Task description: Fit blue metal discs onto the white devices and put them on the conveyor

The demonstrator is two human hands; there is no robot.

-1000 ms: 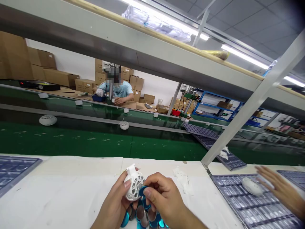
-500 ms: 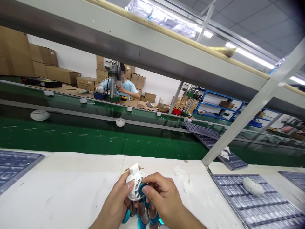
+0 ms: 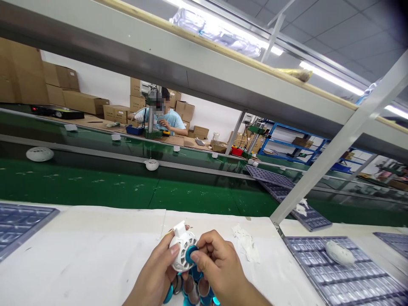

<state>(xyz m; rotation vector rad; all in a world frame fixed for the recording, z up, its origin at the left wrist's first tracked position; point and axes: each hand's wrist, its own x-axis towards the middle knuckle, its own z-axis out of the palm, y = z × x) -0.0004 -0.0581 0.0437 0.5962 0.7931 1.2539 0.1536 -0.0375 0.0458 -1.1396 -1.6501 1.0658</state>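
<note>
My left hand (image 3: 156,267) is wrapped round a white slotted plastic housing (image 3: 180,243), low in the middle of the view. My right hand (image 3: 219,263) pinches a shiny blue disc (image 3: 190,254) between thumb and forefinger, against the middle of the housing's slotted face. Beneath both hands, on the white table surface (image 3: 95,250), lie several round discs (image 3: 188,284), some blue and some brownish silver; the hands partly cover them.
A green conveyor (image 3: 105,182) carries white housings (image 3: 152,165). Another housing (image 3: 339,253) rests on a clear tray (image 3: 353,272) at right. A slanted metal post (image 3: 331,153) stands nearby. Crumpled white scraps (image 3: 246,243) lie beyond my right hand. Across the conveyor sits a person (image 3: 174,121).
The blue disc now sits flatter over the middle of the housing, whose slotted face is turned more into view. Housings on the conveyor have shifted left.
</note>
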